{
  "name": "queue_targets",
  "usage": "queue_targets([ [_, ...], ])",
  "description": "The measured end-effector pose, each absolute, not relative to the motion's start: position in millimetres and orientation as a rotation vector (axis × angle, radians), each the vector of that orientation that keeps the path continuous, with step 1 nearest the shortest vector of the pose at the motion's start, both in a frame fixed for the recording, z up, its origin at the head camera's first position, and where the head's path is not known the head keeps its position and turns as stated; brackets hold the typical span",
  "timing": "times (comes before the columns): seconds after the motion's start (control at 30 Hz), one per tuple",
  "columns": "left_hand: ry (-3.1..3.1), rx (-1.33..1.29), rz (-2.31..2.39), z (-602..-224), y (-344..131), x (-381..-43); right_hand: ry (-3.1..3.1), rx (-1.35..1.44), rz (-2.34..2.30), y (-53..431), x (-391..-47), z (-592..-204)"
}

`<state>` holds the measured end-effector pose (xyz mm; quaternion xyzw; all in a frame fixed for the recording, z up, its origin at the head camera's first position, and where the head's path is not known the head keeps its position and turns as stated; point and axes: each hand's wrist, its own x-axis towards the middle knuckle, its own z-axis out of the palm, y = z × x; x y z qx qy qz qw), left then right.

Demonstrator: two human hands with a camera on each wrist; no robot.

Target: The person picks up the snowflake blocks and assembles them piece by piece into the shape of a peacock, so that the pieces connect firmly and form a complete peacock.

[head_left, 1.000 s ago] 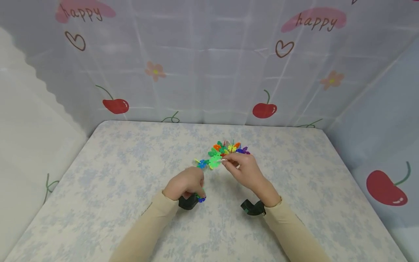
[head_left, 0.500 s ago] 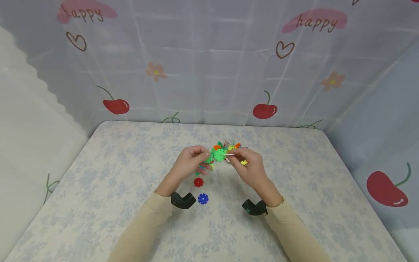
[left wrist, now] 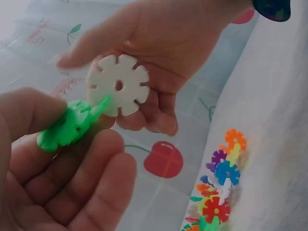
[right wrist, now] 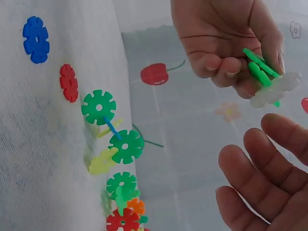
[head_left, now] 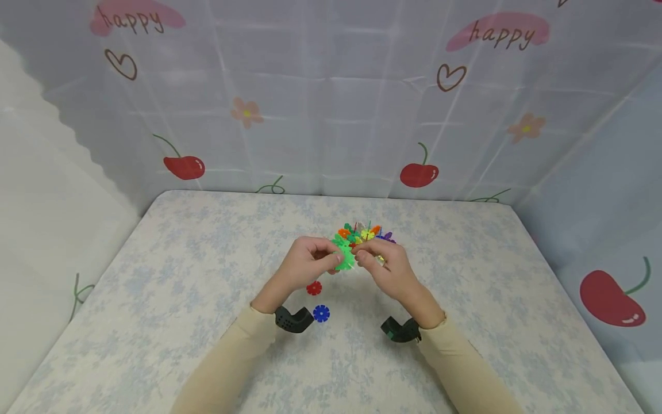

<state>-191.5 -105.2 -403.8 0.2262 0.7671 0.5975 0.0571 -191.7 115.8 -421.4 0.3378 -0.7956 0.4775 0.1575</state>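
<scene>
My left hand (head_left: 310, 261) pinches light green snowflake discs (left wrist: 72, 126) between thumb and fingers, held up above the table. A white snowflake disc (left wrist: 119, 85) is slotted onto the green ones, crosswise to them. Close beside it is my right hand (head_left: 385, 267), its fingers (right wrist: 240, 173) loosely bent and apart, with a small gap to the white disc in the right wrist view. In the head view the green discs show between both hands, and the white disc is mostly hidden there.
Behind the hands, a colourful cluster of joined discs (head_left: 367, 233) lies on the table (head_left: 155, 299). Nearer, a red disc (head_left: 314, 288) and a blue disc (head_left: 321, 313) lie flat. A patterned curtain (head_left: 320, 115) hangs behind the table.
My left hand has risen from over the blue disc and taken hold of the green discs. My right fingers, which pinched the white disc, have let go of it.
</scene>
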Motion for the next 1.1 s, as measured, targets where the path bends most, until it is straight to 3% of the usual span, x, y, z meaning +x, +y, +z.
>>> queue_targets([
  [0.17, 2.32, 0.765, 1.801, -404, -100, -189, -2.454, 0.818, 1.568, 115, -187, -414],
  [0.47, 2.382, 0.578, 2.1, -406, -95, -185, -2.331, 0.618, 2.127, 118, -186, -399],
  [0.67, 2.442, 0.669, 2.053, -403, -91, -182, -2.307, 0.577, 2.194, 119, -187, -397],
  [1.1, 2.979, 1.241, 1.586, -410, -91, -182, -2.556, 0.624, 1.939, 119, -187, -395],
])
